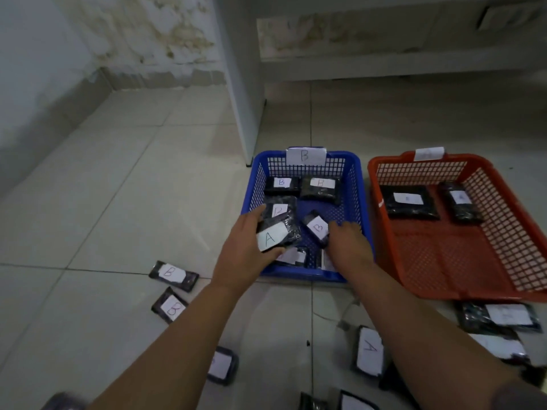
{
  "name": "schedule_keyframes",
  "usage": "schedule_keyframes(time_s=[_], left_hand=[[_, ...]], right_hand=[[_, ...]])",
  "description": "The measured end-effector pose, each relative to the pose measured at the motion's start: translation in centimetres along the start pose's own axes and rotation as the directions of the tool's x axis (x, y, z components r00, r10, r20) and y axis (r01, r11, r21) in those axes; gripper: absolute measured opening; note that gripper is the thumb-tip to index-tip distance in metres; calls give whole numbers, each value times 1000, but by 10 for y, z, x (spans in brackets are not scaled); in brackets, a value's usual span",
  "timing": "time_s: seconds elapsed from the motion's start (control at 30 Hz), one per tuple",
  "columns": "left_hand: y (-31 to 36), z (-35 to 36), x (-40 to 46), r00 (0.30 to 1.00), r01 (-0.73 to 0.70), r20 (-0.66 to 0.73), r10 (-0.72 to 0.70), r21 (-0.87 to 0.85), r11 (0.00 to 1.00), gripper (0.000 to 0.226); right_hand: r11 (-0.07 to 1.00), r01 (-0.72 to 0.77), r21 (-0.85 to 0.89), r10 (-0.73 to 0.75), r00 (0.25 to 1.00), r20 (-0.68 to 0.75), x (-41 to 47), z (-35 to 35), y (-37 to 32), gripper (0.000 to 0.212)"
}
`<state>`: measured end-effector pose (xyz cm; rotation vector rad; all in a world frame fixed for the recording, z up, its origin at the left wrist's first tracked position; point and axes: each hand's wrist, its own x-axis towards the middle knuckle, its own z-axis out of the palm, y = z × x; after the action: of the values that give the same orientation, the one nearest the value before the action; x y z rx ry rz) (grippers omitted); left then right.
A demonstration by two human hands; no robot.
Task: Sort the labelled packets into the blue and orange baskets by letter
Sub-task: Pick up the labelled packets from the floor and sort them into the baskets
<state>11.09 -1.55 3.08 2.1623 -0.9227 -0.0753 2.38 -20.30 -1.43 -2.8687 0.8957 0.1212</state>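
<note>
Plainly marked "A" — left hand's (247, 244) packet (278, 229)

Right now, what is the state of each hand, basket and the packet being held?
Left hand: grips the A packet over the blue basket.
Right hand: in the blue basket, fingers on a B packet.
Blue basket: holds B packets.
Orange basket: holds two packets.

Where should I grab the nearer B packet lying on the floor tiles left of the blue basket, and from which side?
Take the B packet by its two long edges, coming straight down from above. It lies flat on the floor, label up and turned diagonally, with bare tile all round it, so a pinch across the narrow width probably suits best.
</note>
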Motion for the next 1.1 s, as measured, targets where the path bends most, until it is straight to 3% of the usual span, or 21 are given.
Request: schedule_keyframes(time_s=[0.1,0.2,0.27,0.33,0.43,0.53,0.63,0.73,0.83,0.93,1.1], left_hand=[[-4,3,0,1000,-2,3,2,20,1000,83],[0,4,0,1000,-7,4,7,17,1000,82],[6,7,3,1000,8,6,-8,-6,1000,83],[17,13,8,1000,20,16,-19,-36,999,86],[41,30,15,998,-6,67,11,-75,997,90],[76,52,18,990,-61,124,71,-82,995,92],[107,74,18,988,-48,136,71,-170,984,104],[127,98,15,981,16,194,26,-208,978,119],[130,122,8,925,-28,380,23,7,1000,104],[121,141,-4,826,-119,563,36,112,987,83],[115,152,-12,837,-153,547,31,178,972,79]], right_hand=[[1000,-4,-8,5,996,87,7,0,-1,28],[974,-2,228,-19,996,90,9,-3,4,28],[842,-1,539,-8,1000,14,3,-17,12,35],[668,15,744,-18,1000,-4,-8,-37,24,49],[501,25,865,-172,983,71,-25,-66,43,66],[335,-81,939,-201,967,155,-40,-83,63,55],[315,-94,944,-108,985,134,-49,-92,99,41],[315,-107,943,59,994,93,-53,-100,151,41],[316,-135,939,243,968,57,-51,-98,203,44],[309,-167,936,353,934,51,-52,-85,233,46],[425,-221,878,317,945,85,-53,-54,245,47]])
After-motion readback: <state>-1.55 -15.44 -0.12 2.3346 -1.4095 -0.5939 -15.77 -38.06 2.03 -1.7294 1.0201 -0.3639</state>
